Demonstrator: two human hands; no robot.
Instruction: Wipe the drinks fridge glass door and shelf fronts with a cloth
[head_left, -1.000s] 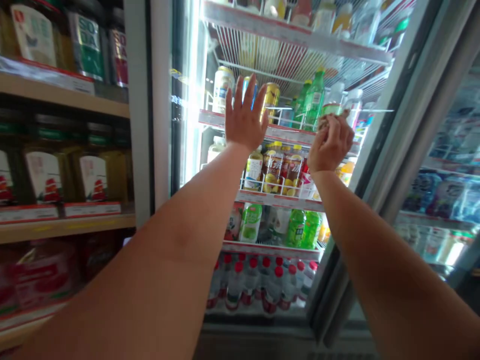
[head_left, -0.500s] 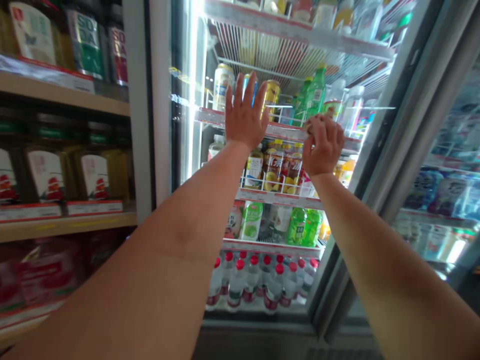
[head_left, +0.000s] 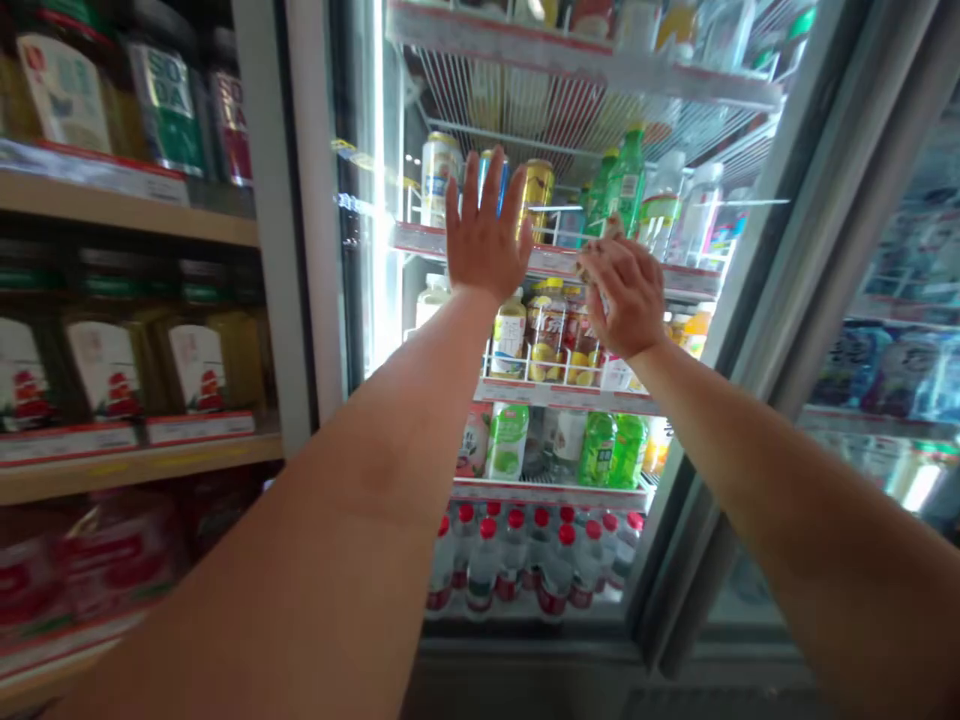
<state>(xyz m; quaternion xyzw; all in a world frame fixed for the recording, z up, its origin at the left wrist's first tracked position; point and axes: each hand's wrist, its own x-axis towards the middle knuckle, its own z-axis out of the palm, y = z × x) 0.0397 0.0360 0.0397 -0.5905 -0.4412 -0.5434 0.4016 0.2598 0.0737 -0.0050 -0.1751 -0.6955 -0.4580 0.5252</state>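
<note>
Probably one cloth [head_left: 614, 226], two hands [head_left: 487, 248] [head_left: 628, 296]

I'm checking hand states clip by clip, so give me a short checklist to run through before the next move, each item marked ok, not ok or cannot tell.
1. Bare left hand open, fingers spread, at the clear glass pane: ok.
2. Bare right hand gripping the crumpled brownish cloth: ok.
3. Hands apart from each other: ok, a gap shows between them.
4. Cloth pressed firmly to the glass: cannot tell, pressure doesn't show.
5. Unblocked view of the cylindrical gold metal can: not ok, the left hand partly covers it.
6. Red-capped clear plastic bottles standing upright: ok.
</note>
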